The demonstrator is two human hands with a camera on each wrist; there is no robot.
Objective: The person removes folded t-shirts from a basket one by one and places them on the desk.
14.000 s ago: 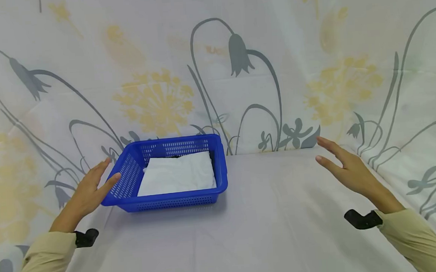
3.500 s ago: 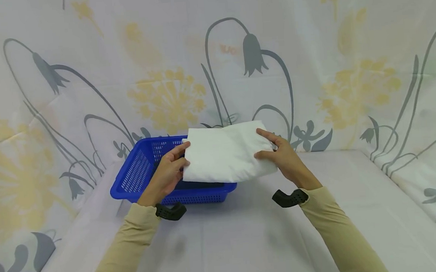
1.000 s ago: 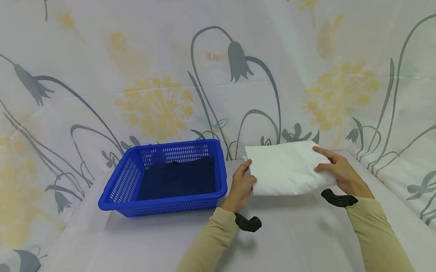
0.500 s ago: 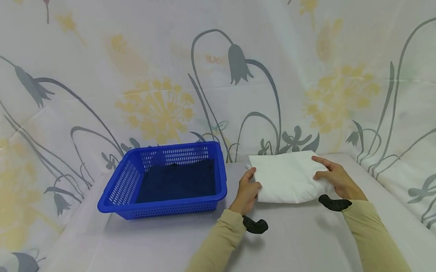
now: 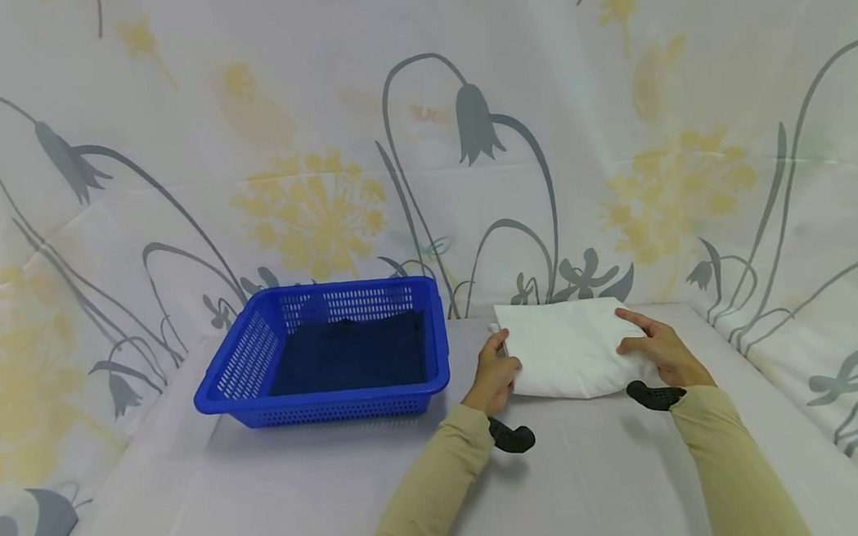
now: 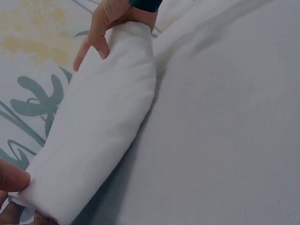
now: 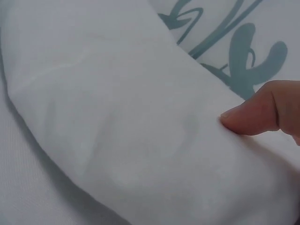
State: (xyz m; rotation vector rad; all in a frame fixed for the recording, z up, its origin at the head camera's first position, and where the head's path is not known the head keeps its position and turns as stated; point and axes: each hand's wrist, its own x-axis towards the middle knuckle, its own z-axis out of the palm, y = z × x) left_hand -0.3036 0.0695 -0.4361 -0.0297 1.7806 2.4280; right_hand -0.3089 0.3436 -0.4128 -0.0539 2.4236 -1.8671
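A pale sheet [image 5: 569,22] printed with grey and yellow flowers fills the upper frame, above a pale worktop [image 5: 281,498]. At centre left stands a blue perforated basket [image 5: 319,401]; right of centre is a folded white cloth [image 5: 567,350], and a navy cloth [image 5: 353,355] lies inside the basket. The left hand [image 5: 493,376] pinches the white cloth's left end, the right hand [image 5: 665,353] its right — whether its underside touches the worktop is unclear. An even, light pinch, both ends level, should keep the folds neat.
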